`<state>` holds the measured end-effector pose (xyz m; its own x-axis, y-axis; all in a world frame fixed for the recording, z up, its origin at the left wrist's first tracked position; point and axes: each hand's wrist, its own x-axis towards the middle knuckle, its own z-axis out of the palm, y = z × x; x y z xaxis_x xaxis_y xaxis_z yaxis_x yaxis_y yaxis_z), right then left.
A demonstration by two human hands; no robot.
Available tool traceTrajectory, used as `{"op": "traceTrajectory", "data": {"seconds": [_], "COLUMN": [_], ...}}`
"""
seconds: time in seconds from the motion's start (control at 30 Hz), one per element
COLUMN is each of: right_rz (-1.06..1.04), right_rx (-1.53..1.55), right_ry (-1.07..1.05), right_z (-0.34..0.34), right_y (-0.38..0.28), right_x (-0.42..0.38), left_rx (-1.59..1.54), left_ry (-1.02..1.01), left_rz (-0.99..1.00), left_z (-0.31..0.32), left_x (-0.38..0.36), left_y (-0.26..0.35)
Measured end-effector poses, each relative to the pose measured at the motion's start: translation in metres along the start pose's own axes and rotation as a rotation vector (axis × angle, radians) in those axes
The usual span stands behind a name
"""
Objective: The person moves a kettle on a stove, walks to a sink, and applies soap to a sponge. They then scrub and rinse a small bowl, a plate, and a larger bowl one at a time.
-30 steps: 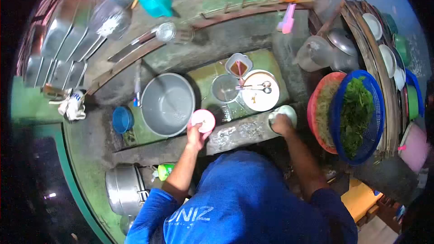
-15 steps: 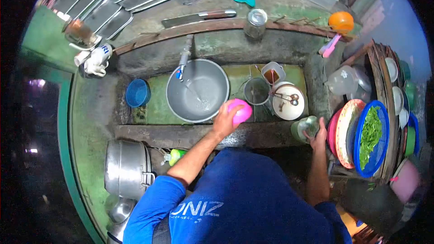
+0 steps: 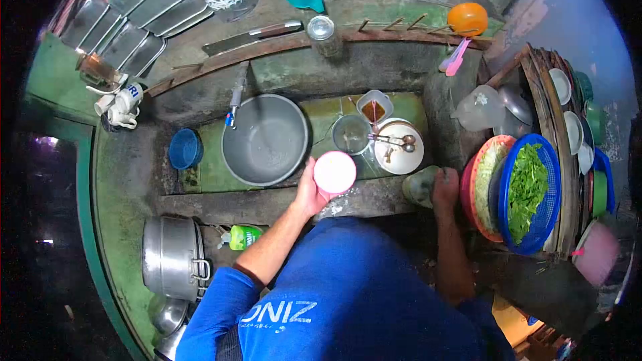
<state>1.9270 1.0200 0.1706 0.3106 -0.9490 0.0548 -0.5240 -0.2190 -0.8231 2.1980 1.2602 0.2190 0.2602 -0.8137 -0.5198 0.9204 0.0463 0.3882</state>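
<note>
My left hand (image 3: 309, 190) is closed round a small pink bowl (image 3: 334, 172), whose round white side faces up toward me. It is held over the front ledge, just right of a big grey basin (image 3: 265, 160). My right hand (image 3: 446, 190) grips the right side of a greenish see-through jar (image 3: 419, 187) on the ledge's right end; part of its fingers is in shadow. Behind the jar stands a white plate (image 3: 401, 166) with spoons on it, beside a clear cup (image 3: 351, 135) and a small tub of brown liquid (image 3: 374, 107).
A tap (image 3: 234, 103) points down over the basin's left rim, near a blue tub (image 3: 185, 148). To the right, a blue basket of green leaves (image 3: 528, 190) leans on the rack. A large knife (image 3: 254, 37) lies on the back shelf. A metal pot (image 3: 170, 254) stands at lower left.
The pink bowl has turned in my left hand, so its white side now shows. The water stream from the tap is no longer visible. My right hand stays at the jar.
</note>
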Motion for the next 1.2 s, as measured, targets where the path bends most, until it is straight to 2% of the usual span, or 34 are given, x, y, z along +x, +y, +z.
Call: {"op": "traceTrajectory", "data": {"seconds": [0.03,0.1,0.17,0.2,0.23,0.3,0.37,0.43,0.47,0.5,0.57,0.63,0.67,0.7,0.77,0.8,0.83,0.87,0.9,0.97,1.03,1.07,1.1,1.17,1.2], "right_rz": [-0.039,-0.028,-0.203,-0.467,-0.727,-0.549,-0.906,-0.934,-0.944,-0.967,-0.918,-0.425,-0.437,-0.43,-0.862,-0.98,-1.093,-1.062,-1.018,-0.917,-1.02,-1.063,-1.056,-1.293,-1.287], "right_rx": [0.117,0.489,0.507,0.297,0.08,0.082,-0.106,-0.138,-0.062,-0.146,-0.136,0.156,0.329,0.325,0.375,0.202,0.024,-0.123,-0.104,0.011,-0.015,-0.153,-0.152,-0.251,-0.182], "right_ry": [0.017,-0.234,-0.407,-0.46,-0.503,-0.504,-0.292,-0.264,-0.193,-0.211,-0.371,-0.728,-0.706,-0.702,-0.337,-0.353,-0.382,-0.519,-0.719,-0.859,-0.705,-0.667,-0.662,-0.503,-0.564], "right_z": [0.011,0.018,0.041,0.046,0.049,0.054,0.056,0.056,0.058,0.061,0.071,0.058,0.057,0.065,0.083,0.082,0.081,0.068,0.073,0.067,0.052,0.05,0.056,0.072,0.074], "right_y": [-0.027,-0.096,-0.137,-0.146,-0.153,-0.167,-0.187,-0.212,-0.221,-0.223,-0.221,-0.258,-0.268,-0.274,-0.28,-0.282,-0.281,-0.29,-0.283,-0.283,-0.302,-0.306,-0.303,-0.294,-0.29], "right_x": [-0.008,-0.027,-0.044,-0.047,-0.049,-0.049,-0.04,-0.033,-0.03,-0.025,-0.023,-0.038,-0.041,-0.038,-0.027,-0.021,-0.018,-0.021,-0.018,-0.035,-0.064,-0.069,-0.065,-0.047,-0.041], "left_rx": [0.014,0.035,0.03,0.034,-0.051,0.126,0.167,0.038,0.106,0.165,0.187,0.131,0.086,0.04,0.18,0.223,0.295,0.195,0.194,-0.017,-0.026,-0.037,-0.032,0.006,0.066], "left_ry": [0.019,0.03,-0.081,-0.03,-0.136,-0.093,-0.133,-0.141,-0.116,-0.074,-0.071,-0.05,-0.086,-0.118,-0.069,-0.055,-0.015,0.009,0.023,-0.056,-0.036,-0.017,-0.018,-0.046,-0.032], "left_rz": [-0.013,-0.03,0.007,0.061,0.08,0.093,0.167,0.267,0.411,0.555,0.666,0.649,0.642,0.62,0.721,0.728,0.734,0.603,0.592,0.429,0.361,0.301,0.293,0.259,0.227], "left_z": [0.006,0.029,0.044,0.049,0.055,0.058,0.066,0.083,0.091,0.098,0.097,0.099,0.102,0.103,0.104,0.113,0.11,0.107,0.101,0.095,0.109,0.112,0.106,0.09,0.094], "left_x": [0.0,0.001,0.005,0.008,0.007,0.003,0.001,-0.007,-0.009,-0.012,-0.016,-0.023,-0.024,-0.025,-0.021,-0.032,-0.036,-0.043,-0.046,-0.052,-0.059,-0.061,-0.059,-0.054,-0.059], "left_y": [-0.005,-0.013,-0.022,-0.026,-0.026,-0.021,-0.029,-0.029,-0.02,-0.007,0.014,0.023,0.026,0.027,0.028,0.033,0.043,0.052,0.058,0.071,0.073,0.072,0.072,0.071,0.072]}}
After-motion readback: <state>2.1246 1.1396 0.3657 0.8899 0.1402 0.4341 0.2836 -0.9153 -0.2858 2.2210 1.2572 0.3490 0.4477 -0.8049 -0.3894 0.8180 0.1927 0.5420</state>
